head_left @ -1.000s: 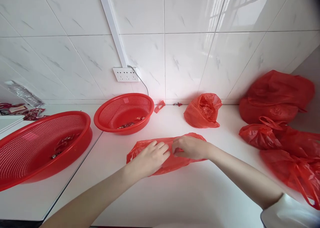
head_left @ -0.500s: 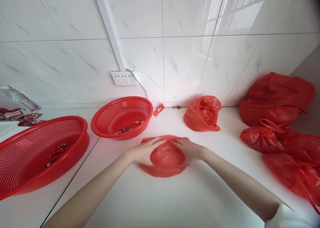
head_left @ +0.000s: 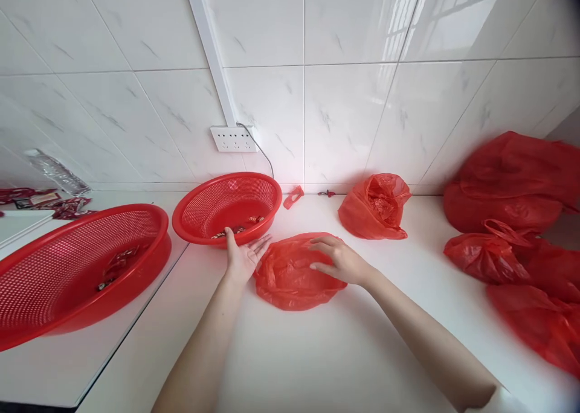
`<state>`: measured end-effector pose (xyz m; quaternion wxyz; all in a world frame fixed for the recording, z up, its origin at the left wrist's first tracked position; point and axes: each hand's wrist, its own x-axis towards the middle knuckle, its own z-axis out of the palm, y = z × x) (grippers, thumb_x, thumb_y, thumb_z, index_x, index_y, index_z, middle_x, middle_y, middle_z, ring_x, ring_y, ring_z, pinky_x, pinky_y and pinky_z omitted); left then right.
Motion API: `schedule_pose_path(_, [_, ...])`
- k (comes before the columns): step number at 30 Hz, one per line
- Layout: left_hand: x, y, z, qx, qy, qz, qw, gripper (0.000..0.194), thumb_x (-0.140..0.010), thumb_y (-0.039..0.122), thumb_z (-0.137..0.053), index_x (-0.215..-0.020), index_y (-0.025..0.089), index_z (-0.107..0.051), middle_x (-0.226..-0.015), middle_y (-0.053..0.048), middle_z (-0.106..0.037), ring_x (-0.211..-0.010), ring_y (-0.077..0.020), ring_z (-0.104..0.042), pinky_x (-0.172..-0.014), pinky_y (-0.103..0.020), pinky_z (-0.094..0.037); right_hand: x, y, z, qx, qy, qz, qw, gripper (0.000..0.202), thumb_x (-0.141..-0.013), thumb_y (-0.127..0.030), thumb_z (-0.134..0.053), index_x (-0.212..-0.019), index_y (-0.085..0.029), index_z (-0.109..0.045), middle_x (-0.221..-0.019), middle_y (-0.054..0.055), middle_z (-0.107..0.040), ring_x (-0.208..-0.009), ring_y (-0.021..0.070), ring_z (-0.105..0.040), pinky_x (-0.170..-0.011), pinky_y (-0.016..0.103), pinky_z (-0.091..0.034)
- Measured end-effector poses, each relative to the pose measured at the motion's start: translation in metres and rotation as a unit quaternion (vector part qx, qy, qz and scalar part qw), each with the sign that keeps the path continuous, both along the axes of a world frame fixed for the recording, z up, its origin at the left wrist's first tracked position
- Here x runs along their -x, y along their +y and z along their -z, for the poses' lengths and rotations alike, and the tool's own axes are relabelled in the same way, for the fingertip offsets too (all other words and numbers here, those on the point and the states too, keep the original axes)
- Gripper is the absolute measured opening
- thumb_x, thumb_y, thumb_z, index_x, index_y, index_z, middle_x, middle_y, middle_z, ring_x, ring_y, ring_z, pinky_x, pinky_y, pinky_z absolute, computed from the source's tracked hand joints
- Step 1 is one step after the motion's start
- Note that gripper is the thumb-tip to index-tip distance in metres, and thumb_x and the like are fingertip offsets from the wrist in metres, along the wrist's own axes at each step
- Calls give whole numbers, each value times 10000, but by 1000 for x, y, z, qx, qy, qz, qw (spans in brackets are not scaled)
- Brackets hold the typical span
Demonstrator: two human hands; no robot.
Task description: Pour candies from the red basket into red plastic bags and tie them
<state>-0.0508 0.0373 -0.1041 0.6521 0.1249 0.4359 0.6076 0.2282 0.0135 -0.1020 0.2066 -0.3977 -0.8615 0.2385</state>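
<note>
A thin red plastic bag [head_left: 294,283] lies spread on the white table, its mouth facing up. My left hand [head_left: 243,257] is at the bag's left edge, palm up with fingers apart, its thumb near the rim of the smaller red basket [head_left: 199,223]; it holds nothing. Over the right side of the bag hovers my right hand [head_left: 338,259], fingers loosely curved and apart, with nothing in them. Several small dark wrapped packets [head_left: 242,226] lie in the smaller basket.
A larger red basket [head_left: 58,268] with a few packets stands at left. An upright red bag [head_left: 374,211] is near the wall. Filled red bags [head_left: 502,189] are piled at right. A red scrap [head_left: 293,197] and a power socket [head_left: 234,139] are at the back.
My left hand has come out of the bag and turned palm up towards the smaller basket. My right hand has lifted off the bag's inside edge. The view has shifted slightly.
</note>
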Motion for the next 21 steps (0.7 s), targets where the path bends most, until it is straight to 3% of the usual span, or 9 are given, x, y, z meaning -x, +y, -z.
schedule_pose_path(2, [1, -2, -6, 3, -15, -66, 998, 487, -885, 525, -529, -1062, 74, -585, -981, -212, -669, -968, -286, -691, -776, -352, -599, 7, -7, -12, -57, 61, 1, 996, 352, -958, -414, -500, -1217, -207, -622, -1296, 98, -595, -1211, 234, -538, -1041, 420, -445])
schedule_pose_path(4, [0, -4, -8, 4, -9, -134, 991, 143, -867, 211, -530, -950, 118, -599, -856, -116, -674, -844, -217, -701, -738, -313, -605, 12, -11, -24, -82, 95, -8, 992, 283, -965, -368, -502, -1152, -210, -643, -1237, 93, -628, -1164, 226, -569, -992, 406, -482])
schedule_pose_path(7, [-7, -9, -11, 6, -3, -183, 983, 181, -764, 9, -443, -789, 144, -561, -719, -40, -636, -714, -151, -675, -693, -266, -602, 17, -14, -45, -105, 125, -17, 986, 232, -961, -335, -519, -1101, -210, -657, -1189, 90, -646, -1101, 219, -602, -957, 398, -504])
schedule_pose_path(13, [-27, -32, -11, -63, 25, -136, 988, 103, -670, 49, -557, -735, 116, -599, -816, -78, -693, -792, -192, -686, -724, -310, -606, 17, -6, -76, -127, 196, 5, 972, 205, -968, -309, -522, -1113, -221, -637, -1134, 70, -663, -1075, 203, -615, -945, 370, -510])
schedule_pose_path(17, [-39, -45, 0, -80, 70, -81, 991, 150, -591, 136, -665, -735, 120, -628, -797, -66, -697, -803, -234, -687, -703, -339, -594, 19, 6, -70, -133, 173, 14, 976, 230, -967, -302, -519, -1167, -223, -598, -1185, 79, -629, -1095, 209, -608, -958, 377, -510])
schedule_pose_path(21, [-55, -53, 10, -91, 82, -47, 991, 334, -587, 159, -705, -919, 141, -683, -893, -54, -714, -925, -273, -682, -790, -384, -574, 23, 17, -54, -136, 113, 47, 983, 333, -962, -268, -506, -1293, -229, -506, -1299, 93, -553, -1170, 218, -573, -982, 387, -506])
